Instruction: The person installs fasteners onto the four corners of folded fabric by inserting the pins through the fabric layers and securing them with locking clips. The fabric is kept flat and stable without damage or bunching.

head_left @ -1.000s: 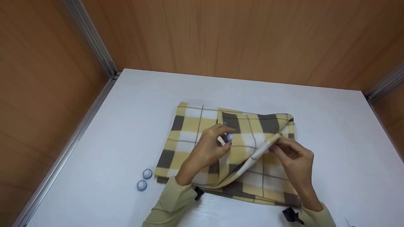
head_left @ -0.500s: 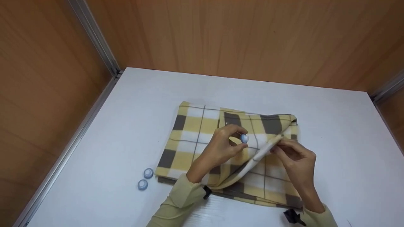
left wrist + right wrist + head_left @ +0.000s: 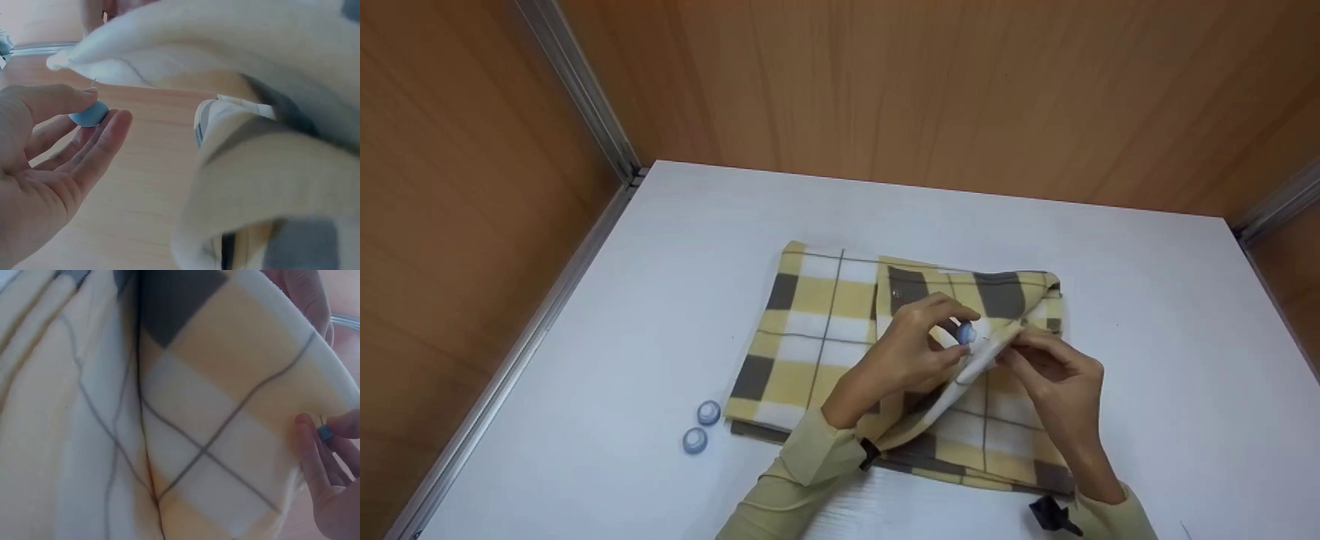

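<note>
One small blue fastener (image 3: 966, 333) was clamped between the thumb and fingers of the left hand (image 3: 911, 349). Its body was round, smooth and domed, and a thin pale pin projected from it, as seen in the left wrist view. The fastener was located between the two hands, near the lifted edge (image 3: 975, 367) of a folded plaid cloth (image 3: 802, 349).

The right hand (image 3: 1061, 375) pinched that edge between thumb and fingers. The hands were apart, near each other, with the edge sloping from the right hand down toward the left wrist.

The cloth was patterned in yellow, white and dark grey blocks crossed by thin dark lines. It lay in layers under both hands, and its raised layer curled into a soft, pale roll. A small shiny spot (image 3: 895, 294) showed on a dark block beyond the left hand.

Two further round blue pieces (image 3: 709, 412) rested on the white table (image 3: 585, 375), to the left of the left hand and nearer the person. Each had a paler, ringed top.
</note>
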`<state>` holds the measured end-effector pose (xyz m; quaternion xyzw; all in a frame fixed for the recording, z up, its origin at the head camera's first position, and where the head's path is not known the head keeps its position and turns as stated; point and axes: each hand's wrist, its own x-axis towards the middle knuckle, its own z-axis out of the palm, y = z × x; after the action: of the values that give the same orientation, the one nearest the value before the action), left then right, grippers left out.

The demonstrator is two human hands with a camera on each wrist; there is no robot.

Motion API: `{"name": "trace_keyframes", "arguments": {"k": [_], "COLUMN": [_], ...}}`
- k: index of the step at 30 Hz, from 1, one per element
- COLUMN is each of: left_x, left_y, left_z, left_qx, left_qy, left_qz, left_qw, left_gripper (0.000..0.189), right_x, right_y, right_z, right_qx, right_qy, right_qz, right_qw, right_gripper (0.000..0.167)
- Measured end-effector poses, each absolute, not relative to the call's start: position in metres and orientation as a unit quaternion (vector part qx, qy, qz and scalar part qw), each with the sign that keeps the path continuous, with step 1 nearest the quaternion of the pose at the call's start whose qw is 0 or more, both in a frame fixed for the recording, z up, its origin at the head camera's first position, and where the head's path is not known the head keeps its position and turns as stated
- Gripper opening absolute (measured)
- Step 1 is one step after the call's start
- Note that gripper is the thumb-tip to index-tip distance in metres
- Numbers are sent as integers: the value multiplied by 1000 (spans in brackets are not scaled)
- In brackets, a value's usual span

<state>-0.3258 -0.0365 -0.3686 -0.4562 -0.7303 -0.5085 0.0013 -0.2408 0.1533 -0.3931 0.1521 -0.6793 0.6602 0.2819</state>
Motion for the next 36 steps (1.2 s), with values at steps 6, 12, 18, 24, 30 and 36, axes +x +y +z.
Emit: {"name": "trace_keyframes", "arguments": {"k": [6,12,18,24,30,36], "left_x": [-327,-328,-327,-326,-327,-325], "left_y": [-34,-32,-31,-29,-26,-24], "left_z": [-369,-368,-369,-370,-372,-372], "left_qx": [-454,-457,-457,-459,-453,-443], "left_qy": [-721,-712,-713,-714,-707,-715], "left_qz": [-523,-533,-532,-529,-543,-540], "left_qw": [-4,-1,2,17,18,23], "left_gripper": [28,25,23,22,23,18], "right_x": [-241,-242,-241,-242,-242,-241], "right_y": [154,153,154,154,155,155], "right_z": [-393,-393,-393,-393,-393,-393], "right_qx": [148,140,140,150,142,116], "right_qy": [-678,-681,-680,-677,-685,-700], "right_qz": [662,659,663,664,657,645], "right_qw": [284,287,281,278,280,284], "right_gripper": [22,22,22,24,23,23]}}
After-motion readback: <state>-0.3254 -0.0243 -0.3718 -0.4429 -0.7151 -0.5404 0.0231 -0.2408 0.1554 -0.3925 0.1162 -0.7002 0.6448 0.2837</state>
